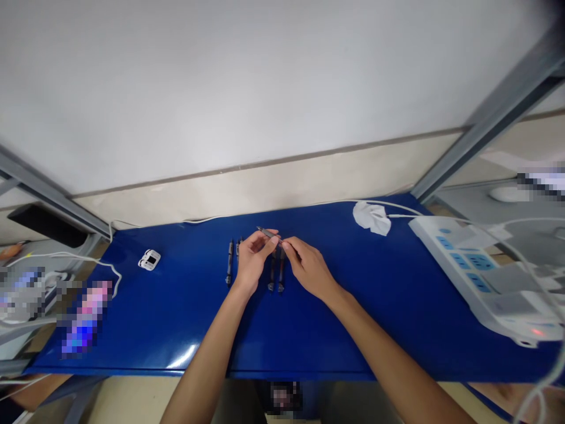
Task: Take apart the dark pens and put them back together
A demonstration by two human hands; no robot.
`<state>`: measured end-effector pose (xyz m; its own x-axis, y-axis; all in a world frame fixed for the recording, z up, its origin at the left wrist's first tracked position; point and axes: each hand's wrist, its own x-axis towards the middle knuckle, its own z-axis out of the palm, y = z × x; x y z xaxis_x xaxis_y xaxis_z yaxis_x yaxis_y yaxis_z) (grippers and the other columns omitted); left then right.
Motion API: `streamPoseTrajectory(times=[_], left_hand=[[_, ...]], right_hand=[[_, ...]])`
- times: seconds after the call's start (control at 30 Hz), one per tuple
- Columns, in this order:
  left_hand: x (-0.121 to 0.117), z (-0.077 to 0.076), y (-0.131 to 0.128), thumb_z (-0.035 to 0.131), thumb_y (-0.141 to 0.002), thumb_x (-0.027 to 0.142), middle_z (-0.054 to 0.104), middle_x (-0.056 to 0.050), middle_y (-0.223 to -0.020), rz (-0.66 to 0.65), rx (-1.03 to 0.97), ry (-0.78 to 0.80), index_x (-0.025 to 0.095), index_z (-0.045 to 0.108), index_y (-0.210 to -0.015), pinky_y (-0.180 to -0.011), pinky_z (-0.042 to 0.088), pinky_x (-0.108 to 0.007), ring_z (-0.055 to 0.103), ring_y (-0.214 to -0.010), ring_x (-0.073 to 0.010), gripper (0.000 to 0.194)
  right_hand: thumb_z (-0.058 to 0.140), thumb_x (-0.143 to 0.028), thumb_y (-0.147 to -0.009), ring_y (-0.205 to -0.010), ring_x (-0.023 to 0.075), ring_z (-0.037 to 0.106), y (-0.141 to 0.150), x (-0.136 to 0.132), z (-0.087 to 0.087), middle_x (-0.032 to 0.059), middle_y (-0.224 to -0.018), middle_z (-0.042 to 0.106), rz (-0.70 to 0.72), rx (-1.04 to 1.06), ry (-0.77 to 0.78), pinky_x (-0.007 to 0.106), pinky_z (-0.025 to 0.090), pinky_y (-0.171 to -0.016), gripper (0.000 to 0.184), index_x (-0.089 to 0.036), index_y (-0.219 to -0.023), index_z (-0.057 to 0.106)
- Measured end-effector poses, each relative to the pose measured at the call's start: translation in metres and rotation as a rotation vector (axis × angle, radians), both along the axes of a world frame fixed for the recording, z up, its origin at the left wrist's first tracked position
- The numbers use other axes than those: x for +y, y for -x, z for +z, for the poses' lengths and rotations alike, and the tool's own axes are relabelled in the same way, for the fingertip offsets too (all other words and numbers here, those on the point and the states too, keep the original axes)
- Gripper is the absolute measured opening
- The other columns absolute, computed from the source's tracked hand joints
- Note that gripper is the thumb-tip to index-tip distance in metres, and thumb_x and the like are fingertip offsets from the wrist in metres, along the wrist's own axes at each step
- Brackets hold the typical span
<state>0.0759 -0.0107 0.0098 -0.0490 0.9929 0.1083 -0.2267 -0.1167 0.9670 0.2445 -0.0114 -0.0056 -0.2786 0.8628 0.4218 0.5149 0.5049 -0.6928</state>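
Both hands meet over the middle of the blue tabletop [176,306]. My left hand [256,256] is closed around a slim dark pen [266,232], whose tip points up and to the left. At the pen's other end, the fingers of my right hand [304,262] pinch it. A dark pen [229,262] lies upright in view just left of my left hand, with another pen [238,244] beside it, partly hidden by that hand. Between my wrists, two more dark pens [271,278] lie side by side, their upper parts covered by my hands.
A small white device [149,259] lies to the left, near a blurred-out colourful object [88,318]. At right are a crumpled white tissue [372,218] and a large white power strip [477,277] with cables. A wall [265,188] rises behind the table, with metal posts at both sides.
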Motion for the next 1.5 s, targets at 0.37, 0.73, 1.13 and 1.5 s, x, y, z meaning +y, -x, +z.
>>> streamPoseTrajectory(times=[0.37,0.73,1.13,1.5], left_hand=[[-0.001,0.000,0.000,0.085,-0.084,0.046,0.079,-0.008,-0.108,0.007,-0.011,0.008,0.022,0.080,-0.109,-0.095,0.055,-0.037,0.072,-0.101,-0.0220,0.035],[0.000,0.002,0.000,0.084,-0.085,0.045,0.079,-0.008,-0.109,0.003,-0.001,-0.001,0.021,0.079,-0.109,-0.094,0.054,-0.036,0.071,-0.101,-0.0216,0.035],[-0.001,0.002,0.002,0.085,-0.083,0.045,0.079,-0.008,-0.106,0.006,-0.008,0.001,0.022,0.080,-0.107,-0.097,0.054,-0.038,0.072,-0.100,-0.0222,0.034],[-0.002,0.007,0.002,0.087,-0.082,0.044,0.080,-0.010,-0.115,-0.022,-0.088,0.018,0.022,0.077,-0.114,-0.100,0.055,-0.039,0.074,-0.108,-0.0242,0.040]], right_hand=[[0.048,-0.045,-0.110,-0.086,0.0257,0.073,0.000,0.001,0.000,0.0067,-0.098,0.075,-0.011,0.032,0.020,0.037,0.053,-0.075,0.023,-0.026,-0.120,0.057],[0.047,-0.044,-0.111,-0.086,0.0255,0.072,0.000,0.001,-0.002,0.0056,-0.098,0.075,-0.003,0.020,0.032,0.035,0.051,-0.075,0.021,-0.026,-0.113,0.058],[0.045,-0.046,-0.111,-0.077,0.0230,0.069,-0.002,0.002,0.000,0.0033,-0.089,0.073,0.015,0.024,0.058,0.034,0.049,-0.070,0.025,-0.028,-0.112,0.061],[0.061,-0.056,-0.102,-0.065,0.0163,0.058,0.001,0.001,0.017,0.0000,-0.072,0.062,0.034,0.429,0.258,0.028,0.045,-0.059,0.034,-0.023,-0.095,0.068]])
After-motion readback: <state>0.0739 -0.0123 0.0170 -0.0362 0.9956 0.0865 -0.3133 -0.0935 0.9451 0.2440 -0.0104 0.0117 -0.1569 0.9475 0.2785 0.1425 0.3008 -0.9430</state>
